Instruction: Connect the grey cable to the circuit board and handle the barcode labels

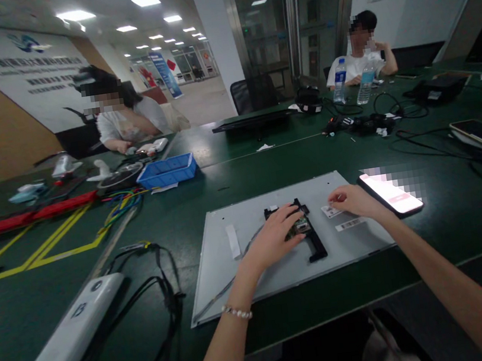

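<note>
A flat light-grey panel (219, 279) lies on the green table before me. On its middle sits a black bracket (317, 247) with a circuit board (301, 227) in it, partly covered by my left hand (274, 236). That hand lies over the bracket with its fingers stretched out and apart. My right hand (356, 201) is at the panel's right side, thumb and fingers pinched together at the edge of a small printed label (330, 211). What sits between those fingertips is too small to make out. Just below is a barcode label (350, 224). A grey cable (221, 294) runs from the bracket towards the panel's near-left corner.
A lit phone (390, 192) lies beside the panel's right edge. To the left are a white power bank-like device (76, 329), black cables (167, 292) and a blue tray (168, 171). Two bottles (339, 82) stand at the back right. Two people sit across the table.
</note>
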A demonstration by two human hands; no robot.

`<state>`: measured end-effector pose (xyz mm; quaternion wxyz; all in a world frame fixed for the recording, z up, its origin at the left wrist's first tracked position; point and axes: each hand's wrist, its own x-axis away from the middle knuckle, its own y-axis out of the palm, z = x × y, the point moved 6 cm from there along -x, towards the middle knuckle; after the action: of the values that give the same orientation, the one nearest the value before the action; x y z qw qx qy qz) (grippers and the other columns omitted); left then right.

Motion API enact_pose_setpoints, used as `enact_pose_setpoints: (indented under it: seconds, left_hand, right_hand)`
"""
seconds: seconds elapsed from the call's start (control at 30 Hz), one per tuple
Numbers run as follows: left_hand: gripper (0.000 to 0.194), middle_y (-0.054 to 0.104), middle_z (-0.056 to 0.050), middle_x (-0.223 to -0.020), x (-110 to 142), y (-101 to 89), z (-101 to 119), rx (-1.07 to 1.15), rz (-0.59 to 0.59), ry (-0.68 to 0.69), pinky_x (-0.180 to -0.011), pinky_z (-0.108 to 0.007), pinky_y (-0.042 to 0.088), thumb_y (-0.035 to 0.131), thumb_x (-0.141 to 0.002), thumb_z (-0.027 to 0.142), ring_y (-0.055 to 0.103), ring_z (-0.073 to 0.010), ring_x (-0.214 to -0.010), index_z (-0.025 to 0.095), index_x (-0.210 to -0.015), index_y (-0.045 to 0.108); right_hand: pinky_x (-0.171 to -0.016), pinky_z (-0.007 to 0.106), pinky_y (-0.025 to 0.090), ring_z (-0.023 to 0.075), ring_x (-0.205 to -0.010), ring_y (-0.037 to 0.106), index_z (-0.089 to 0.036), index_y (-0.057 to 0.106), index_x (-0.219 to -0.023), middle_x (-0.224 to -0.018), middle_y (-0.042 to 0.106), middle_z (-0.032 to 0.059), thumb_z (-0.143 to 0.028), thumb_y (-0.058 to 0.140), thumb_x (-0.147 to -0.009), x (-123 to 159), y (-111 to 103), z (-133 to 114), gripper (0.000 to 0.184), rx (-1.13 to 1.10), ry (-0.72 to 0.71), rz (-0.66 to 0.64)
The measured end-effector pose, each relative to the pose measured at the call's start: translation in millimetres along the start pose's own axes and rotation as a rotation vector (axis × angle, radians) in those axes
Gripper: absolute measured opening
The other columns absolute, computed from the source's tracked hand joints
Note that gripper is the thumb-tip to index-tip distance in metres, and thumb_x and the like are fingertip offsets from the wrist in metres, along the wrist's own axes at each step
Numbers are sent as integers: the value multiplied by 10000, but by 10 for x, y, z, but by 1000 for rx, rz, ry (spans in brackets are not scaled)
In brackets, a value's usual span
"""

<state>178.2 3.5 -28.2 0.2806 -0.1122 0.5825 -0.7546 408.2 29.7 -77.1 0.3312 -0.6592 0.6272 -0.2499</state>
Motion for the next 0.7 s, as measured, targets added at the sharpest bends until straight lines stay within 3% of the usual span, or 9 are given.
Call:
enact_pose_setpoints:
  seconds: [0.13,0.33,0.53,0.7]
  left_hand:
    - [471,373,-40,-1431,-11,41,48,-19,-22,10,-1113,-396,250,505,-882,323,253,-197,-1361,263,-1332,382]
    - [610,322,-55,-1459,-19,61,52,-7,-28,-28,-1105,-372,273,525,-866,334,272,-198,-1352,262,-1404,246]
    - [567,356,-56,-1436,-35,97,68,-54,-17,4,-1099,-379,279,510,-874,325,297,-203,-1339,264,-1387,276]
    - [476,394,-59,-1399,-49,135,99,-85,-13,50,-1098,-394,275,486,-890,302,310,-214,-1329,268,-1345,351]
  right_hand:
    - [-694,301,464,170,-740,604,-208,708,-887,-926,686,50,-289,591,-776,18,19,-53,180,-178,16,-2]
    - [-615,259,437,121,-659,557,-180,651,-1020,-831,657,35,-319,552,-814,80,315,-308,268,-477,-62,-279]
    - [-681,253,445,121,-719,577,-175,637,-854,-799,648,15,-244,567,-797,91,370,-445,113,-374,-155,-236]
    - [-684,270,463,138,-724,589,-183,649,-852,-809,662,16,-222,542,-809,93,406,-488,121,-317,-188,-251]
